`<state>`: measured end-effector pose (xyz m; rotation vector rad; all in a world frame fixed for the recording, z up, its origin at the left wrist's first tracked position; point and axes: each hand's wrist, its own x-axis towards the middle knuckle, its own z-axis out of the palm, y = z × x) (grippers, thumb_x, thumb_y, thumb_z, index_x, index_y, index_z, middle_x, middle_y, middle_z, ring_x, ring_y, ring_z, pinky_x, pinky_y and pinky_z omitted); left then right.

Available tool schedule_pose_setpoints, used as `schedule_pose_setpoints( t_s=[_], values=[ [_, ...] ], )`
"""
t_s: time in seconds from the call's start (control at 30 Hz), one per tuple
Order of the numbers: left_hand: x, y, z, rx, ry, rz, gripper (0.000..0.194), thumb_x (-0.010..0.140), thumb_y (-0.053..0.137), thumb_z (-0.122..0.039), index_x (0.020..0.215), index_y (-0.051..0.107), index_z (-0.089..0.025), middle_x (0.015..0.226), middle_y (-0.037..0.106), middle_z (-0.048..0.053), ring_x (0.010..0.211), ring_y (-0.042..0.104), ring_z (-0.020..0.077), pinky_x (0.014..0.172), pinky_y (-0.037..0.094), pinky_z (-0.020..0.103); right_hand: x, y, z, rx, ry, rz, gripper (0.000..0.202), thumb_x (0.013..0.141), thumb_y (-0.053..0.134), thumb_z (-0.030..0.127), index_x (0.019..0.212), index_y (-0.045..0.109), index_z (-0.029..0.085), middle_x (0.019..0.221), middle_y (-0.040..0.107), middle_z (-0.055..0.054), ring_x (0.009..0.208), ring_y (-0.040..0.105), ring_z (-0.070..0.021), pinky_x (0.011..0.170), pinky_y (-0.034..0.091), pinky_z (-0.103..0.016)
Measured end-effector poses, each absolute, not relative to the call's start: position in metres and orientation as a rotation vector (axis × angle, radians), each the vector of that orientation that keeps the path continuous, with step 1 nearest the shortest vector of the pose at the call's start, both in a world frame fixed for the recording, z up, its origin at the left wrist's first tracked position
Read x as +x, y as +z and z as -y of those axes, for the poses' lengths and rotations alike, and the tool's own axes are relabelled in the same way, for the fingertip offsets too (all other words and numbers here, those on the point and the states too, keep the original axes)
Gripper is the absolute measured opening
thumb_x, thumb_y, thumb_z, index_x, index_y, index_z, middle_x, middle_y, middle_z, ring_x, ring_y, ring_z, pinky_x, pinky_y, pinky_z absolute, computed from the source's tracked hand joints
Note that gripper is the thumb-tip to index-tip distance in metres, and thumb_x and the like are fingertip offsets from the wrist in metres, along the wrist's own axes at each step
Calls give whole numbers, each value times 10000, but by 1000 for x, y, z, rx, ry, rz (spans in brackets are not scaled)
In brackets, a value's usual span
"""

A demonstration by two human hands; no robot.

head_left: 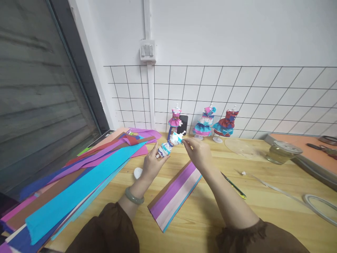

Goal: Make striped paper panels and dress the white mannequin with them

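Mini dress form (165, 149) is up in your hands, held just above the table (186, 228) and leaning over, with its neck end toward the upper right. It's wearing white ruffles with blue and purple bits. Your left hand (151, 164) has the main grip: fingers curled round the lower skirt end, thumb on the near side, so it's closed only as far as the dress lets it. Your right hand (200, 153) is working a much finer grip, thumb and finger pinched together right at the edge of the bodice, next to the blue trim. Fair warning, those fingertips are tiny from up here, so I can't say if you've got the trim or the bodice itself between them.

Right below your hands there's a striped paper piece (175, 196) in purple and pale pink, and a white disc (137, 173) sits just beside your left wrist. You've got a cutter (233, 185) lying near your right forearm and a big spread of paper strips (86, 182) off to your left. Behind it all, the pink dress (175, 118), the tiered dress (204, 124) and the red dress (226, 123) stand along the wall.
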<state>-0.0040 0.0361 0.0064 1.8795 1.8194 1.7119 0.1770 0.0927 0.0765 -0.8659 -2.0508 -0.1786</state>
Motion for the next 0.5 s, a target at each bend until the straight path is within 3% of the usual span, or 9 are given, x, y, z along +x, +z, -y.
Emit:
schedule_pose_setpoints(
  t_s=[0.17, 0.5],
  values=[
    [-6, 6, -36, 2117, 1633, -2055, 549, 728, 636, -347, 1220, 469, -168, 988, 632, 95, 885, 604, 193, 795, 478, 300, 172, 70, -94, -973, -231, 2114, 247, 872, 432, 250, 893, 669, 183, 833, 684, -66, 738, 612, -178, 607, 368, -252],
    [-6, 10, -26, 2429, 1297, -2456, 465, 804, 540, -322, 1228, 448, -155, 884, 620, 86, 807, 595, 199, 664, 441, 274, 167, 68, -94, -1156, -23, 2133, 286, 866, 414, 296, 867, 684, 200, 762, 691, -56, 700, 616, -186, 585, 348, -250]
  ],
)
